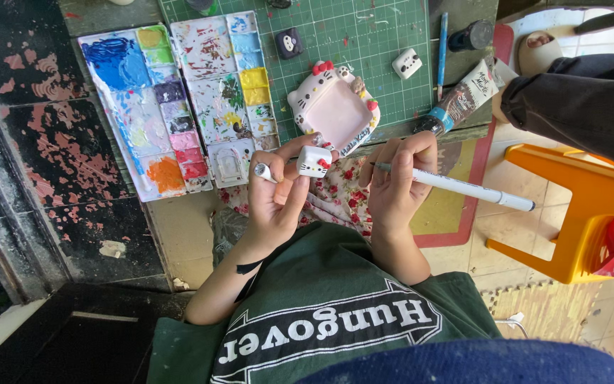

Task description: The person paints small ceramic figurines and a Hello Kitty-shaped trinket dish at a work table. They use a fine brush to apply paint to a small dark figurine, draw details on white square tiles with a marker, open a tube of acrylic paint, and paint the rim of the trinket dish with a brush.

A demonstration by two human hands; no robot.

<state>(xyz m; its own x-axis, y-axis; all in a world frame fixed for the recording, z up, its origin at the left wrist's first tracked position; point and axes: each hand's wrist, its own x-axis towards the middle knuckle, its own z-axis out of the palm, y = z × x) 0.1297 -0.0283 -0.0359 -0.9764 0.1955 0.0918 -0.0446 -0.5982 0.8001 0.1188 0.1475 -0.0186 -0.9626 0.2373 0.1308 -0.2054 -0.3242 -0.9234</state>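
fingers of left hand (276, 195) pinch white figurine (315, 161); right hand (397, 181) grips white pen (463, 188).

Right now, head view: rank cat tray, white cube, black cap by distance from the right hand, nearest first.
From the right hand:
1. Cat tray, just above it on the green mat's edge.
2. White cube, higher up on the mat.
3. Black cap, top edge, beyond the blue brush.

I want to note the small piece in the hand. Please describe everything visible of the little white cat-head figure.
The little white cat-head figure is a small, blocky piece, looking like glazed clay, with a red bow at one side and tiny dark face marks. The left hand pinches it at the fingertips, above a floral cloth, just below the table edge.
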